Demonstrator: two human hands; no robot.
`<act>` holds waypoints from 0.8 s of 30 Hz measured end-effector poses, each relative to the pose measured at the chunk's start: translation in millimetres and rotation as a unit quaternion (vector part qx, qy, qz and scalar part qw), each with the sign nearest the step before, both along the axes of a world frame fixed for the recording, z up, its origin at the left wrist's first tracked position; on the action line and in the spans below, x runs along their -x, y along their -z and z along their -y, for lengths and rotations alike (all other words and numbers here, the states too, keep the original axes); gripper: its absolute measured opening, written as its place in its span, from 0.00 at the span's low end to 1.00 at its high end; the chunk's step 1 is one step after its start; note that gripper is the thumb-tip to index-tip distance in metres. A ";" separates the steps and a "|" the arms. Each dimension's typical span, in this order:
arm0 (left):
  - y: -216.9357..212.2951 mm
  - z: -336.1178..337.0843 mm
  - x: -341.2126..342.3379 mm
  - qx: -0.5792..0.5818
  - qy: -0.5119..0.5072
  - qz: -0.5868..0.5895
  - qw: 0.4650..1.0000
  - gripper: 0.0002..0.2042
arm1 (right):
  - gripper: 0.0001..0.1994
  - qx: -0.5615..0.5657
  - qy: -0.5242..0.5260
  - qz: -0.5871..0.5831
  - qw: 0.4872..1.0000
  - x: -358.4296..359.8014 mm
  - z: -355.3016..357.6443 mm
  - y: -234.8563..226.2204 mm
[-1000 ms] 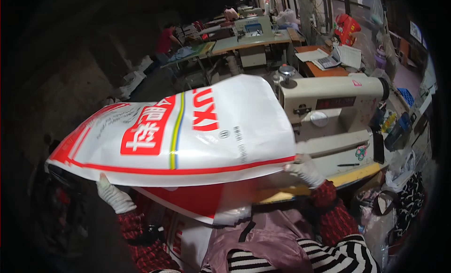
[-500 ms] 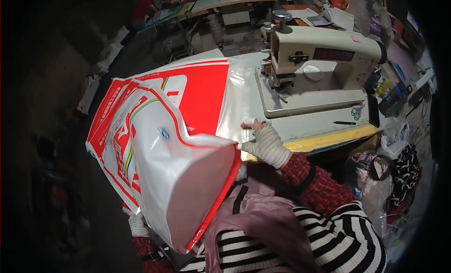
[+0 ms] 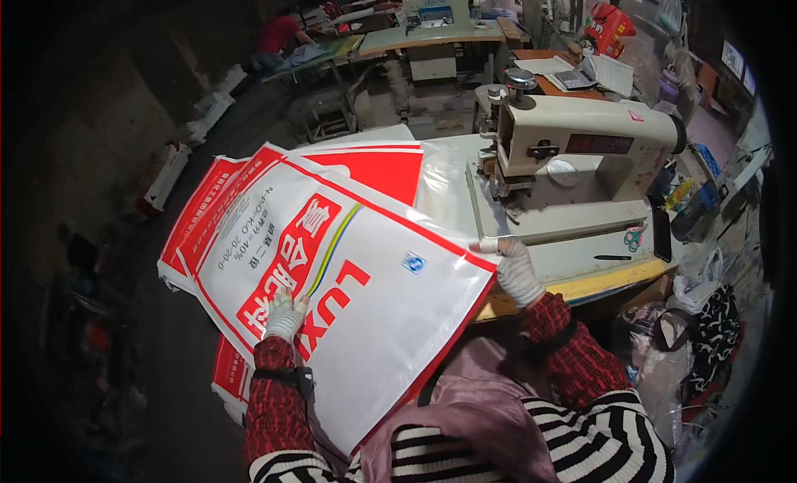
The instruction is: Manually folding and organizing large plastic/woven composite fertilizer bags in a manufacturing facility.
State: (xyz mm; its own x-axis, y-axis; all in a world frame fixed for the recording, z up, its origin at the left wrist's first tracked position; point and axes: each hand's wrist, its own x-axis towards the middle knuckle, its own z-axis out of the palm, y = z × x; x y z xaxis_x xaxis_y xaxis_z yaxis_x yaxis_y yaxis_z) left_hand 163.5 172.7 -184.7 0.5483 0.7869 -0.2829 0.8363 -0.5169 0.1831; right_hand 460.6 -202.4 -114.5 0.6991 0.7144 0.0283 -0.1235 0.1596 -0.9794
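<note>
Down it comes: the big white-and-red woven plastic sack (image 3: 332, 267), swinging aloft a second ago, now lies flat on the stack. Left hand (image 3: 285, 315) presses it, fingers released; right hand (image 3: 516, 271) pinches its corner beside the cream sewing machine (image 3: 581, 142).

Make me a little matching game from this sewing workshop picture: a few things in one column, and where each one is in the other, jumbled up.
Things:
1. left hand
2. right hand
3. sewing machine
4. scissors

Places:
A. standing at the back of the table, cream coloured
B. flat on the white and red sack, near its printed side
C. lying on the machine's base plate, to the right
D. at the sack's right corner, by the table edge

Pairs: 1-B, 2-D, 3-A, 4-C
</note>
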 end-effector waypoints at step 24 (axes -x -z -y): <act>117.5 329.9 369.5 0.032 -0.494 -0.118 0.861 0.20 | 0.14 0.259 -0.418 0.136 0.860 145.7 -114.2 59.6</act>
